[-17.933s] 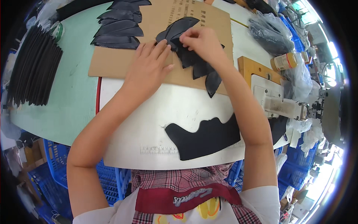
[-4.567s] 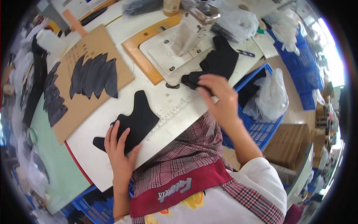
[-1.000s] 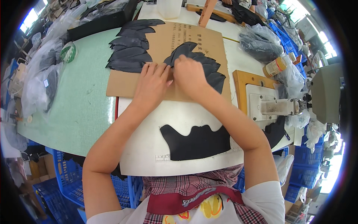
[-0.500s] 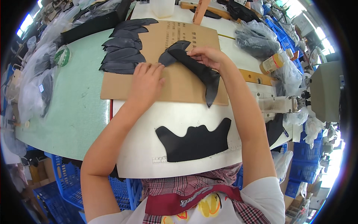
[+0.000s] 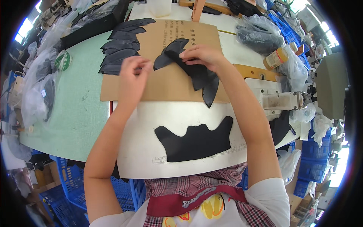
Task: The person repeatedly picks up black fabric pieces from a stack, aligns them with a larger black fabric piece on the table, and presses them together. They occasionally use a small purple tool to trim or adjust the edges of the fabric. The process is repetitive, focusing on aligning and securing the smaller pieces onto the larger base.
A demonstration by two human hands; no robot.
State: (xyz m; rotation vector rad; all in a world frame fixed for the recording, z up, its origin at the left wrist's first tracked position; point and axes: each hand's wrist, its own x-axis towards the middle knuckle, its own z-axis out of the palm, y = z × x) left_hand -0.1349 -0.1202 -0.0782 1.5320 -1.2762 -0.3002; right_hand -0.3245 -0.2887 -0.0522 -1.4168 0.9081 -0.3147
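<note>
My right hand [image 5: 202, 56] pinches the upper end of a black cut piece of shoe material [image 5: 193, 72], which hangs slanting over the brown cardboard [image 5: 166, 89]. Under its upper end lies a dark curved piece [image 5: 163, 60]. Another pointed dark piece [image 5: 210, 89] shows at its lower end. My left hand [image 5: 135, 70] is raised beside the row of overlapping dark leather-like pieces [image 5: 120, 47], its fingers curled together and slightly blurred; what they hold, if anything, is hidden. Nearer to me, a wide black piece with two horns [image 5: 194, 143] lies flat on the white table [image 5: 136, 151].
A sewing machine [image 5: 285, 101] stands at the right. Beyond it are a yellow-labelled jar [image 5: 275, 58] and plastic bags [image 5: 259, 34]. A green tape roll [image 5: 63, 60] sits on the green tabletop [image 5: 75, 109] at left. Blue crates [image 5: 72, 181] stand below the table edge.
My left hand has lifted off the cardboard and moved left, its fingers now curled. My right hand has shifted slightly left, and the black piece it holds has tilted and folded differently.
</note>
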